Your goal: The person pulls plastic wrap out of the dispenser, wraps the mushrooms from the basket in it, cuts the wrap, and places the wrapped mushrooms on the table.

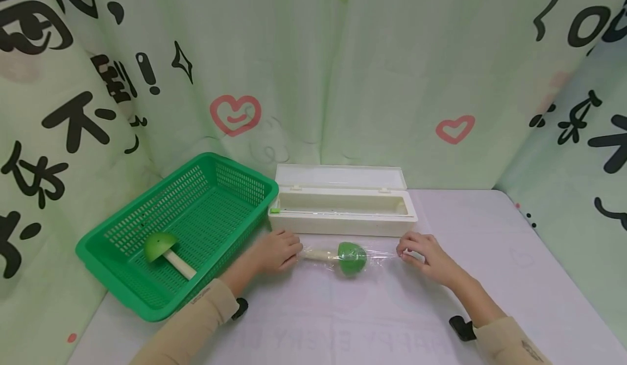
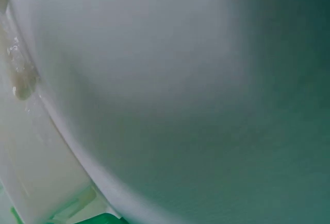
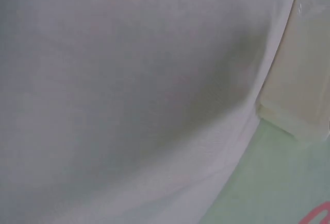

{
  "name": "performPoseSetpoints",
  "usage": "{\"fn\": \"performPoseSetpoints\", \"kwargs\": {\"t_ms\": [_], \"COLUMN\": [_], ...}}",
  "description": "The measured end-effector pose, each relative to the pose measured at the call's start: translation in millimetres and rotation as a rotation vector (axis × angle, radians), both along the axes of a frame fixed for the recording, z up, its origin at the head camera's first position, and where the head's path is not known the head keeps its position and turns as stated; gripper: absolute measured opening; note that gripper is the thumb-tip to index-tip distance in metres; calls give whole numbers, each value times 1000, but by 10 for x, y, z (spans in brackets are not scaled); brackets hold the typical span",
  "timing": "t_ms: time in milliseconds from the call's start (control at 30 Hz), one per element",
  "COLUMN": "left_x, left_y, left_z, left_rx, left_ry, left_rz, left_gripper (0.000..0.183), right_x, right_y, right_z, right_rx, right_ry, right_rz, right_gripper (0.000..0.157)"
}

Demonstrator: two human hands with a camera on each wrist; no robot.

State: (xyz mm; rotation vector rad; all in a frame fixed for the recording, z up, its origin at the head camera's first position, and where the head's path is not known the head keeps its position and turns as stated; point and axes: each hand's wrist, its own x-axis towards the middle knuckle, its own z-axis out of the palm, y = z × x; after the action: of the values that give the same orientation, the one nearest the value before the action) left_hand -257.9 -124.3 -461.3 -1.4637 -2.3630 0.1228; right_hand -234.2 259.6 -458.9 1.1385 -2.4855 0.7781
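Observation:
A toy mushroom with a green cap point(image 1: 351, 258) and pale stem lies sideways in front of the white box, wrapped in clear plastic film point(image 1: 379, 255). My left hand point(image 1: 278, 249) pinches the film just past the stem end. On the cap side, my right hand point(image 1: 426, 255) grips the film's other end between thumb and fingers. The film stretches between both hands. In the left wrist view, the wrapped stem point(image 2: 21, 82) shows at the left edge; a bit of shiny film point(image 3: 312, 0) appears at the top right of the right wrist view. Neither wrist view shows the fingers.
Behind the mushroom stands a long white box point(image 1: 343, 225) with its lid point(image 1: 340, 177) raised. At the left, a green basket point(image 1: 245, 183) contains another green-capped mushroom point(image 1: 160, 244). Printed curtains point(image 1: 382, 93) enclose the table point(image 1: 480, 245) at the back and sides.

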Motion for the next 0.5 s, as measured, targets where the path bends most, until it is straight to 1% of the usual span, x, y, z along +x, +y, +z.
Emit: {"fn": "performPoseSetpoints", "kwargs": {"t_ms": [100,167,200,300,433,500], "left_x": [30,57,73,114,154,171], "left_y": [11,35,51,107,190,230], "left_z": [-52,-79,-90,-111,-147,-165], "left_rx": [-88,-144,-171,-242,-307,-328], "left_ry": [-18,-35,-37,-24,-7,-14], "left_rz": [-64,-78,-73,-40,38,82], "left_gripper": [8,9,10,14,17,17], "right_x": [52,75,85,104,113,110], "right_y": [-20,-42,-56,-100,-161,-187], "right_z": [-32,-57,-67,-93,-118,-133], "right_rx": [87,141,166,230,309,348], "right_ry": [25,58,74,106,136,153], "right_rz": [23,33,32,33,54,67], "right_gripper": [18,20,21,20,16,11]}}
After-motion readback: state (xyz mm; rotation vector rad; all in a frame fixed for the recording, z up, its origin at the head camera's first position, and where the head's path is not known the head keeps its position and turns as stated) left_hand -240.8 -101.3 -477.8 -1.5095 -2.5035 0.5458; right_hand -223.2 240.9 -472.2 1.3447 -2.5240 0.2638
